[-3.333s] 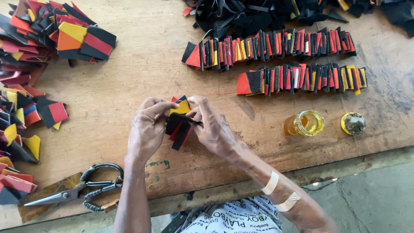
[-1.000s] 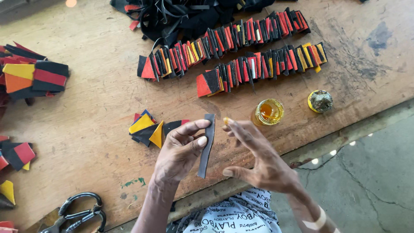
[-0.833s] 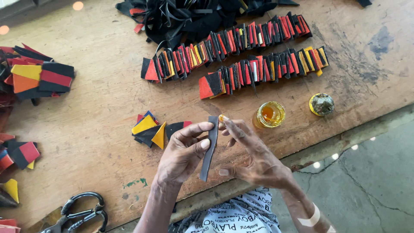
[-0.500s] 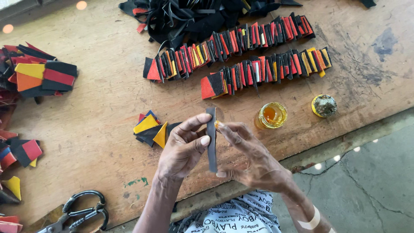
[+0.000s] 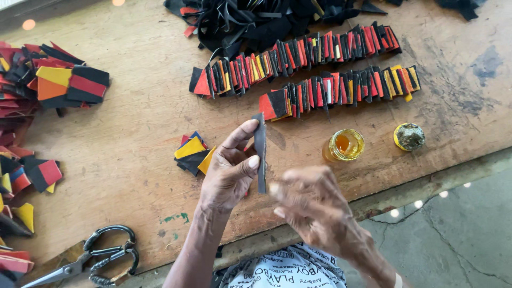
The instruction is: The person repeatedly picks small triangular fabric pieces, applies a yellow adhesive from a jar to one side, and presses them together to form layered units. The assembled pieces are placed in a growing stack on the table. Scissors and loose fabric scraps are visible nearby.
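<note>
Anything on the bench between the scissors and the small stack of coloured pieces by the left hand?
Head view: only bare wood between scissors and the small stack, with green paint flecks.

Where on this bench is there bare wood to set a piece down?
Bare wood lies between the left heap and the two rows, and right of the jar and lid. Crowded: left edge, top scrap pile.

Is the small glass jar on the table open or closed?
Open. The jar shows yellow liquid through its uncovered mouth, and its lid lies apart beside it.
</note>
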